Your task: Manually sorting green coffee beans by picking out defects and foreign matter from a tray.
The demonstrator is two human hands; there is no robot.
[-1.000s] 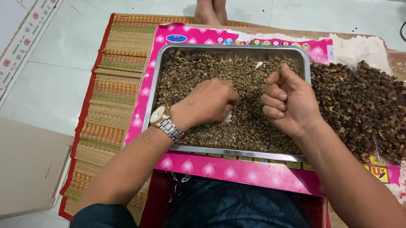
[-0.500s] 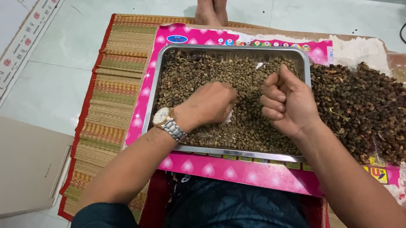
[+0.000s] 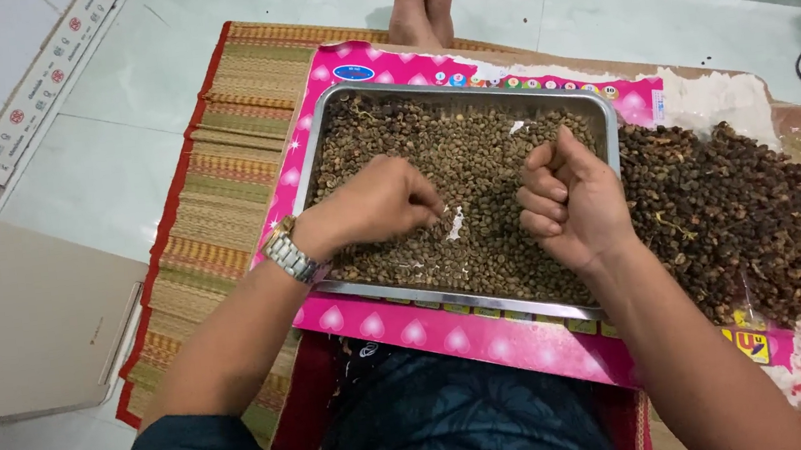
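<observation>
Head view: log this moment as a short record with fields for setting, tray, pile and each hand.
setting: person seated on a woven mat on a tiled floor
tray: metal tray of greenish-brown beans, resting on a pink board
pile: dark dried pods heaped right of the tray
left hand: wristwatch on, fingertips pinched down among the beans
right hand: closed in a loose fist above the beans; contents not visible

small olive-brown beans (image 3: 473,163) fill a shallow metal tray (image 3: 313,150); perhaps some husks among them.
</observation>
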